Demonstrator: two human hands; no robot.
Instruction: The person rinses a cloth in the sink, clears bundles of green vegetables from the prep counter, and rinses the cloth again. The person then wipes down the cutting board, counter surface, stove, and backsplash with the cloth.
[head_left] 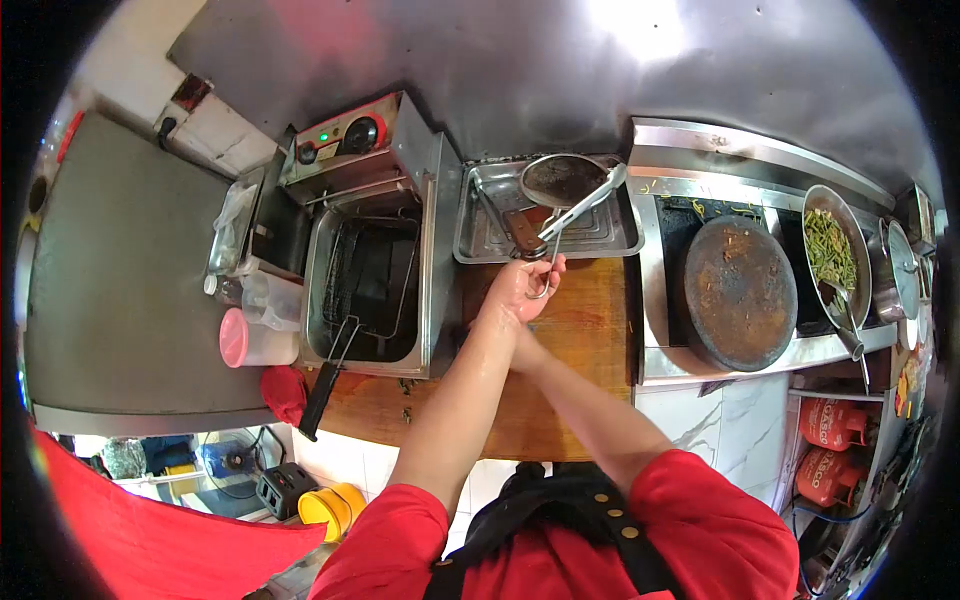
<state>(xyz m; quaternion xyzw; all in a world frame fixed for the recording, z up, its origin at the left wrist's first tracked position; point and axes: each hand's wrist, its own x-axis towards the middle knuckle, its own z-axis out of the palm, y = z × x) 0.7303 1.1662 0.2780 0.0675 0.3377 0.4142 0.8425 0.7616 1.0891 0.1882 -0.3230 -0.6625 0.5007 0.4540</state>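
Observation:
My left hand (522,287) is at the front edge of a metal tray (467,235), fingers curled at a thin metal handle with a looped end. The handle seems to belong to a round mesh skimmer (565,181) lying over the tray. Metal tongs (585,208) rest across the tray, beside a brown-handled tool (522,232). My right forearm (585,395) passes under my left one, above the wooden counter (595,350). My right hand is hidden behind the left forearm, so its fingers do not show.
A fryer (432,290) with a basket (365,270) stands left, its black handle (318,400) jutting past the counter edge. On the right stove sit a dark round lid or pan (740,295) and a pan of green vegetables (830,250). Red gas cylinders (832,475) are below.

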